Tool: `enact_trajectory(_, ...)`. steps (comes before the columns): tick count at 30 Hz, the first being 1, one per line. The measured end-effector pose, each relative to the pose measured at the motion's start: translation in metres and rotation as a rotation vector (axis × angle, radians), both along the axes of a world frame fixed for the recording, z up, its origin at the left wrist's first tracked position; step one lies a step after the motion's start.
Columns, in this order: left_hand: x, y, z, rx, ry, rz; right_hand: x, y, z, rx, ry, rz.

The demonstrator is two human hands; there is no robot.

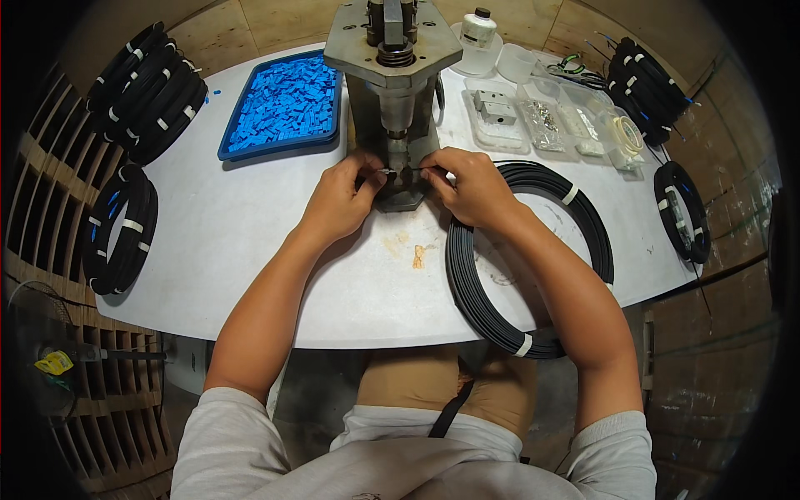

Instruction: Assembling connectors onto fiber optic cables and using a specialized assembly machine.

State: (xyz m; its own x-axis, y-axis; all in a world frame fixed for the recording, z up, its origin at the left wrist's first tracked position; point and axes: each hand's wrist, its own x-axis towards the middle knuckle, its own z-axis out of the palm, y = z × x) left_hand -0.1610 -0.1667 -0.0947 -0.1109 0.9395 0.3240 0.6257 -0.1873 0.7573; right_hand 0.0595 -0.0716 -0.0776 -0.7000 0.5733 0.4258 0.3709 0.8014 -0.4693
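Observation:
A grey metal bench press (393,92) stands at the middle of the white table (250,250). My left hand (340,198) and my right hand (468,185) meet at the foot of the press. Their fingertips pinch a thin cable end with a small metal piece (390,171) under the press head. A large coil of black cable (521,258) bound with white ties lies under my right forearm and hangs over the table's front edge.
A blue tray (285,104) of small blue parts sits left of the press. Clear plastic boxes (546,121) of small parts and a white bottle (477,37) stand to its right. More black cable coils lie at the left (121,229), far left (150,87) and right (682,208).

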Motion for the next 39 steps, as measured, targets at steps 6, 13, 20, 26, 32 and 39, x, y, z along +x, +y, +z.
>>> enact_trajectory(6, -0.0013, 0.001, -0.0027, 0.01, -0.014, -0.004, -0.0006, 0.0017, -0.0013, 0.008, -0.002, 0.006)
enact_trajectory(13, -0.0003, 0.0006, -0.0023, 0.003, -0.008, 0.004, -0.001, 0.0011, -0.0011, -0.029, 0.056, 0.017)
enact_trajectory(20, 0.0033, 0.0001, -0.0018, -0.001, -0.011, 0.031, 0.001, 0.0002, 0.0017, -0.067, 0.102, 0.046)
enact_trajectory(26, 0.002, 0.0004, -0.0009, -0.005, -0.012, 0.012, 0.002, 0.0007, 0.0012, -0.053, 0.077, 0.043)
enact_trajectory(32, 0.0019, 0.0002, -0.0018, 0.02, -0.023, 0.014, 0.0014, -0.0001, 0.0009, -0.007, 0.068, 0.048)
enact_trajectory(39, 0.0061, 0.0028, -0.003, 0.031, -0.043, 0.063, 0.0014, 0.0012, -0.0006, -0.017, 0.038, 0.023)
